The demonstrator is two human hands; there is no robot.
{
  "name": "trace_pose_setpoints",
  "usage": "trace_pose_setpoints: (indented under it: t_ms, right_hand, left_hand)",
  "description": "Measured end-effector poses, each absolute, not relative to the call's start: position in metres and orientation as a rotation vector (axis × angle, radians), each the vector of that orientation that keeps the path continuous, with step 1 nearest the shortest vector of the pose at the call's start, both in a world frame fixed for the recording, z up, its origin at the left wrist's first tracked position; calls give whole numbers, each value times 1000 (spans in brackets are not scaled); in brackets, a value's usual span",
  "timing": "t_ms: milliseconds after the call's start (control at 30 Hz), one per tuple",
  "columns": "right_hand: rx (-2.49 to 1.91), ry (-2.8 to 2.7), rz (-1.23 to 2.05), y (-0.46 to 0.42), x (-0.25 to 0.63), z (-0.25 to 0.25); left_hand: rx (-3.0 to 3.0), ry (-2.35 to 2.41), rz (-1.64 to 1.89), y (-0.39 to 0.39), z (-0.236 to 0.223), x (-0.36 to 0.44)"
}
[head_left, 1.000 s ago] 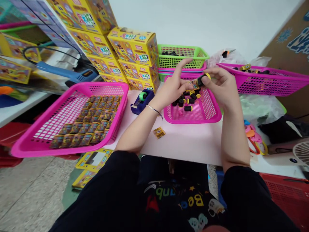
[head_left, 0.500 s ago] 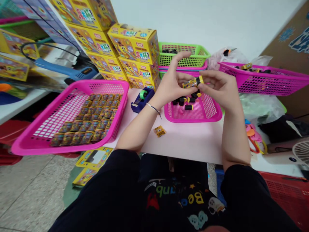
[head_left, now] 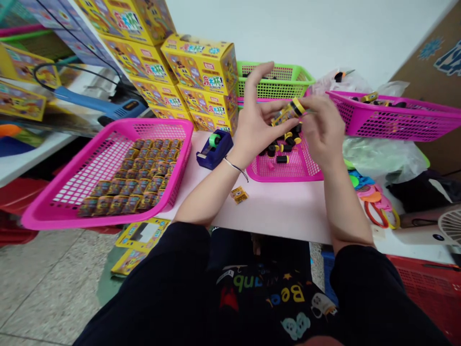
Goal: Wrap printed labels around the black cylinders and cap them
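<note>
Cylinder higher, inside left grip

Dark, perhaps navy, printed shirt

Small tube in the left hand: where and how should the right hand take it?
By the round yellow end, probably, thumb and fingers around it, coming from the right. The tube points that end toward the right hand, while the left hand pinches nearer the other end.
</note>
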State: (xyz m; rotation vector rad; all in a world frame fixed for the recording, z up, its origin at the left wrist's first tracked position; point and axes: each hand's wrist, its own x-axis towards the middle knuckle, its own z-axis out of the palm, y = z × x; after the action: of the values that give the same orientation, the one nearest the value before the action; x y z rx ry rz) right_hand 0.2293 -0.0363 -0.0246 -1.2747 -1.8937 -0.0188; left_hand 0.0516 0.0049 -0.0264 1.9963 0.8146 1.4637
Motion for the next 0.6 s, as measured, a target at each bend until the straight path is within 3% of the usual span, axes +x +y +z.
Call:
trace_pose_setpoints:
  t_ms: [167, 400, 600]
  right_hand:
    - [-1232, -1993, -283, -35, 217, -30]
    - [-1270, -2073, -328, -42, 209, -33]
    - [-1210, -2067, -399, -27, 208, -50]
  left_hand:
    - [1846, 830, 1399, 2, -17, 50]
    - [1645, 638, 902, 10, -28, 54]
    - [1977, 841, 1218, 8, -36, 54]
